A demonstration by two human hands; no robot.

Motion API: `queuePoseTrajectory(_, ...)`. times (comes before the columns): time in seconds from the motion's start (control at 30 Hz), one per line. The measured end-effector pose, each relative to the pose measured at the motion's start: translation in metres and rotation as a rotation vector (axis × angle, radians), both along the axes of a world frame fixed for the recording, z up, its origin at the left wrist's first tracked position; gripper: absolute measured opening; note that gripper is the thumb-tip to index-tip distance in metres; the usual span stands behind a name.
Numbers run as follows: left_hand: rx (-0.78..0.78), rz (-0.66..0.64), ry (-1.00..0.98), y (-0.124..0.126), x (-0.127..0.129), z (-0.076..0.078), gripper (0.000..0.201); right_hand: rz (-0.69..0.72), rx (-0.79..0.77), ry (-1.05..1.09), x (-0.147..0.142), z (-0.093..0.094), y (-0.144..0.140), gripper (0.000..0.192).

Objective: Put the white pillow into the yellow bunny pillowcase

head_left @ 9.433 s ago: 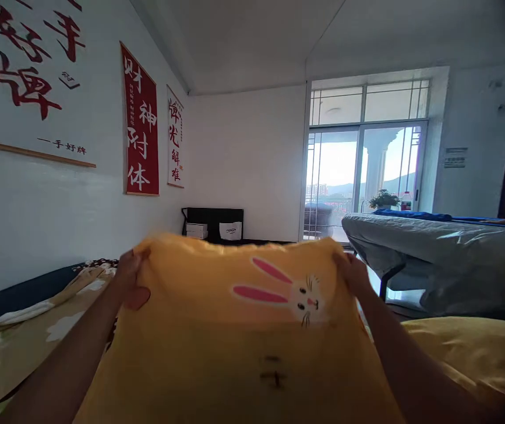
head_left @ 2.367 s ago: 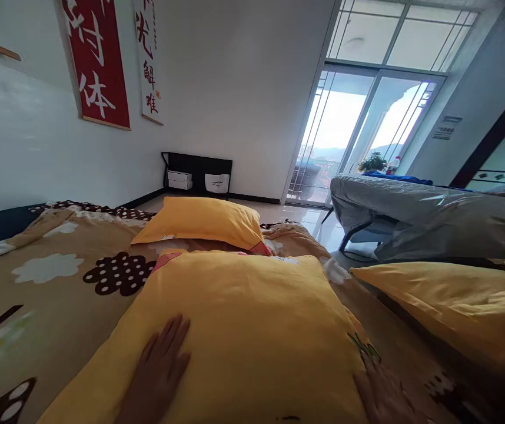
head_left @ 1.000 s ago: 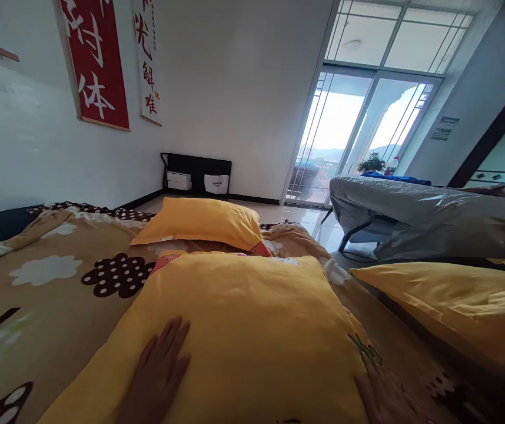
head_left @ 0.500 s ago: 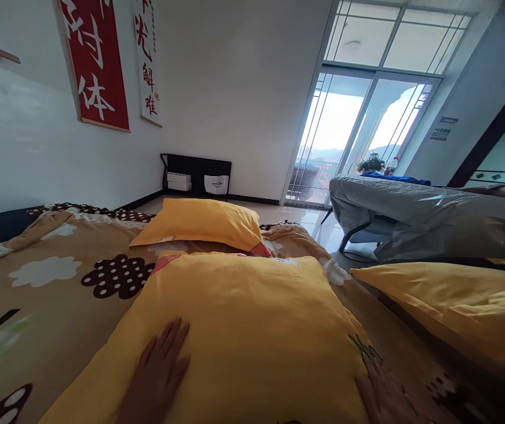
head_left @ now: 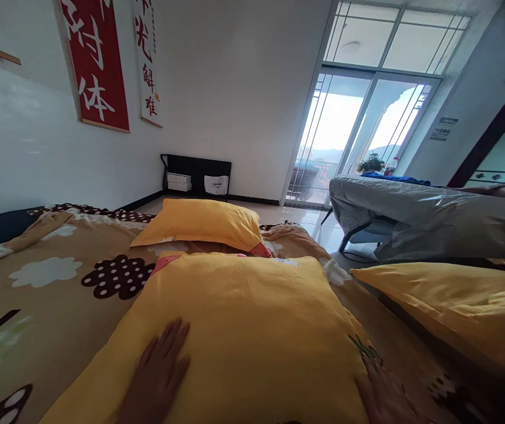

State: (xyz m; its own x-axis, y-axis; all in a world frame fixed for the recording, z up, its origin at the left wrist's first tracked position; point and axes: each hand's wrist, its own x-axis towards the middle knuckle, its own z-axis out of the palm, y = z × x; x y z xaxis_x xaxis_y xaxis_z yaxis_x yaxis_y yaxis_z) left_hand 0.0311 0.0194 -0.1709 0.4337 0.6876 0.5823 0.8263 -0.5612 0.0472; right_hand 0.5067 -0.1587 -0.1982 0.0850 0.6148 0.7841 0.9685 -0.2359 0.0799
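Left hand (head_left: pixel 158 377) lies flat, fingers spread, on the yellow pillow (head_left: pixel 243 330) at lower center, gripping nothing. Right hand (head_left: pixel 382 394) rests open at the pillow's lower right edge, partly cut off. Pillow sits on the patterned bedspread (head_left: pixel 49 277). Second yellow pillow (head_left: pixel 199 222) just behind it, third pillow (head_left: pixel 447 306) at right.

Near pillow (head_left: pixel 243 330) lies on the bedspread (head_left: pixel 49 288), another pillow (head_left: pixel 199 221) behind it, a third (head_left: pixel 447 306) right.
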Motion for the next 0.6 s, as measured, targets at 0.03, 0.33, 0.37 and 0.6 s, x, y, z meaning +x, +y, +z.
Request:
queuePoseTrajectory(0.03,-0.005,-0.001,-0.002,0.0002,-0.0001,-0.0003,0.059,-0.005,0.016,0.004,-0.0012,0.0015,0.0001,0.06)
queuePoseTrajectory(0.33,-0.034,0.018,0.002,0.0032,0.0,-0.0056,0.059,-0.006,0.055,-0.008,-0.0049,0.0082,-0.0002,0.059)
queuePoseTrajectory(0.37,-0.035,0.017,0.008,0.0033,-0.0002,-0.0058,0.059,-0.007,0.053,-0.007,-0.0036,0.007,-0.0004,0.059)
queuePoseTrajectory(0.6,-0.053,0.02,0.004,0.0034,-0.0008,-0.0063,0.06,0.009,0.045,0.008,-0.0027,0.0042,0.0006,0.059)
